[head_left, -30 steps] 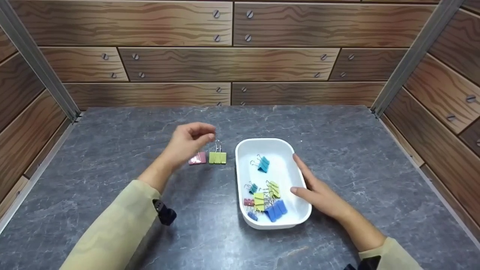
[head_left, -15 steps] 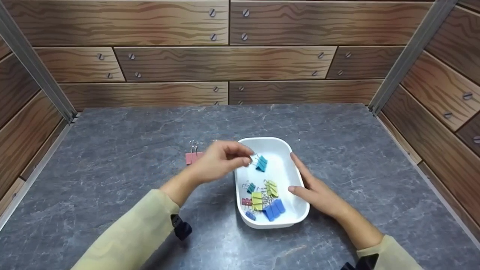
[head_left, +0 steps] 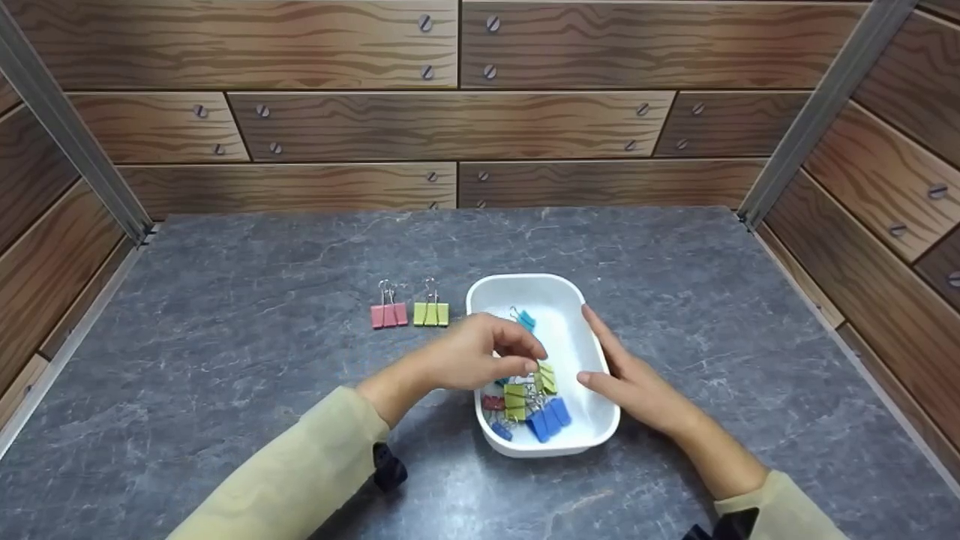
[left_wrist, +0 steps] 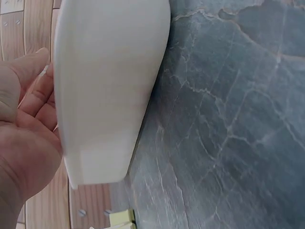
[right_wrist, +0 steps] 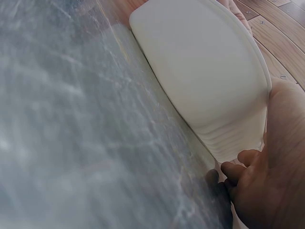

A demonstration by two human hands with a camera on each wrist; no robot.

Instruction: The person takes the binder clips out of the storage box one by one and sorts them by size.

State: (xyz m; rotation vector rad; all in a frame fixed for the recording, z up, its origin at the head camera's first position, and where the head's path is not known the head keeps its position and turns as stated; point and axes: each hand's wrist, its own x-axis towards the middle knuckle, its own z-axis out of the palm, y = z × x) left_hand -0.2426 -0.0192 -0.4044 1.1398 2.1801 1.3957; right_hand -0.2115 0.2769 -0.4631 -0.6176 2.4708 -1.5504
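A white plastic container (head_left: 592,431) holds several binder clips of different sizes. My left hand (head_left: 480,354) reaches over its left rim, thumb and forefinger tips close together, right by a yellow-green binder clip (head_left: 546,381). Nearby in the container lie another yellow-green clip (head_left: 514,403), a large blue clip (head_left: 549,420), a small blue clip (head_left: 501,430) and a small red clip (head_left: 493,403). A turquoise clip (head_left: 526,320) lies farther back, partly hidden by the left hand. My right hand (head_left: 637,390) holds the container's right side, thumb over the rim, fingers along the outer wall.
Left of the container, a pink binder clip (head_left: 389,315) and a yellow-green binder clip (head_left: 431,314) stand side by side on the grey marbled table (head_left: 285,292). Wood-patterned panels (head_left: 450,124) enclose the table at the back and sides.
My left hand has moved right and nearer, from beside the two clips on the table to inside the container, uncovering those clips. The right hand stays on the container.
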